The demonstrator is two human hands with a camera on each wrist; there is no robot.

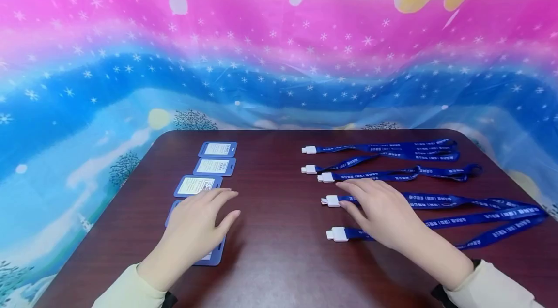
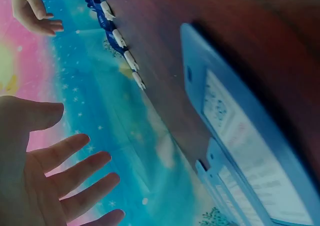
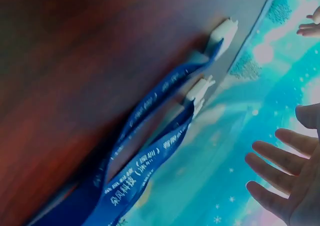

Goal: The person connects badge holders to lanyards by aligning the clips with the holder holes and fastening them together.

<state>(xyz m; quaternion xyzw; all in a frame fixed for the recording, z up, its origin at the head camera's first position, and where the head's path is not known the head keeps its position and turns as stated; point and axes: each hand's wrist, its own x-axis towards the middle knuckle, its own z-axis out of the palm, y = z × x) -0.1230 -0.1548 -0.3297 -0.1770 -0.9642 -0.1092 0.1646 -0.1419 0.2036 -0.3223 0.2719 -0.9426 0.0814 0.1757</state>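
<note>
My left hand (image 1: 193, 225) hovers over the near end of a column of blue card holders, its fingers spread and relaxed, holding nothing. It hides much of the nearest card holder (image 1: 213, 258) and of the one behind it. Big in the left wrist view is a blue card holder (image 2: 192, 93) with a white printed card and a slot in one end. My right hand (image 1: 383, 211) is above the blue lanyards, fingers loosely extended and nothing in them. Beneath it lie a lanyard (image 1: 449, 222) with white lettering and a white plastic clip (image 1: 337, 234).
Farther back on the left lie more card holders, one (image 1: 218, 149) near the far edge. On the right, several lanyards stretch sideways, clips facing the middle; the farthest lanyard (image 1: 427, 150) is folded double. Behind the dark wooden table (image 1: 270, 230) hangs a colourful snowflake backdrop (image 1: 261, 56).
</note>
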